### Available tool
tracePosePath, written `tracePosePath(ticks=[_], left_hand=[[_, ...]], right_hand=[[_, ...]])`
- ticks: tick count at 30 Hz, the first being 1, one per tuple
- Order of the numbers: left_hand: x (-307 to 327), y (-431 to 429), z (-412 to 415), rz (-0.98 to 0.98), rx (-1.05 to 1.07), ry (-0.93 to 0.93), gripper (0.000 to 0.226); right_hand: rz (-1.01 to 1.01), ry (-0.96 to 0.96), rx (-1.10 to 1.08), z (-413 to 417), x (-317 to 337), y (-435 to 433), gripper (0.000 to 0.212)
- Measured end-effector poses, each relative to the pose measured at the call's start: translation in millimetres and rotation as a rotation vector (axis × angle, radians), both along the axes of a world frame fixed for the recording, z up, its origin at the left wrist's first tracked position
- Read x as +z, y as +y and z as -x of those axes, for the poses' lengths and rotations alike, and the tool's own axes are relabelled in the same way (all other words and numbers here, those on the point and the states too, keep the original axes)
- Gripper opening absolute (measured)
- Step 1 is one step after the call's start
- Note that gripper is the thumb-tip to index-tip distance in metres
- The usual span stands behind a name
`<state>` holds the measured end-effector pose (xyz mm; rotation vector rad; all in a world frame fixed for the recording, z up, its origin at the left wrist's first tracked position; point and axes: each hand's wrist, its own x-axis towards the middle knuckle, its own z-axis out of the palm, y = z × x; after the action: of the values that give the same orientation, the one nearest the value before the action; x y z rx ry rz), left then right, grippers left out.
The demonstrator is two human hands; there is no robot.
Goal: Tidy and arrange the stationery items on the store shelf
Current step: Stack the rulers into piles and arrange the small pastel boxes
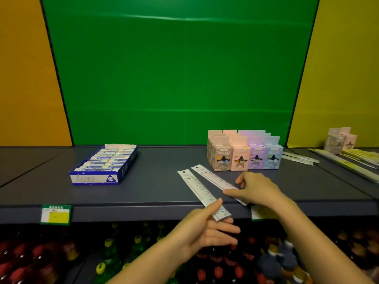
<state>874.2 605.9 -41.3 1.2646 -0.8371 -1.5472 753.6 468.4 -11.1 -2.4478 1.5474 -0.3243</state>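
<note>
Two packaged white rulers lie slantwise on the dark grey shelf point(160, 181). My left hand point(207, 228) pinches the near end of the left ruler point(194, 185), thumb on top and fingers beneath, where it overhangs the shelf's front edge. My right hand point(256, 189) rests on the near end of the right ruler point(213, 177), holding it between thumb and curled fingers. Behind them stands a tight group of pastel star-window boxes point(246, 158). A blue 2B eraser tray point(104, 165) sits to the left.
More packaged rulers point(299, 158) and long packs lie at the right, with two more pastel boxes point(338, 142) behind. A green price tag point(55, 214) hangs on the shelf front. Bottles point(114, 249) fill the shelf below. A green backdrop stands behind.
</note>
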Motion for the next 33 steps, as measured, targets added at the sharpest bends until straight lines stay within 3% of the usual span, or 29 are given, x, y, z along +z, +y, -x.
tracePosePath(ticks=[3, 7, 11, 18, 25, 33], left_hand=[[0, 1, 5, 0.05, 0.073, 0.027, 0.033], [-1, 13, -3, 0.091, 0.068, -0.048, 0.029], [6, 23, -18, 0.201, 0.069, -0.164, 0.024], [36, 17, -38, 0.426, 0.058, -0.343, 0.012], [63, -37, -8, 0.561, 0.022, -0.302, 0.025], [53, -117, 79, 0.489, 0.037, -0.324, 0.028]], right_hand=[[-0.066, 0.008, 0.038, 0, 6, -2, 0.041], [-0.168, 0.016, 0.123, -1, 9, -3, 0.04], [-0.058, 0.048, 0.205, 4, 4, 2, 0.026], [-0.029, -0.311, 0.222, 35, 10, 25, 0.02], [0.091, -0.67, -0.041, 96, 31, 31, 0.026], [0.125, -0.828, -0.342, 199, 11, 16, 0.025]])
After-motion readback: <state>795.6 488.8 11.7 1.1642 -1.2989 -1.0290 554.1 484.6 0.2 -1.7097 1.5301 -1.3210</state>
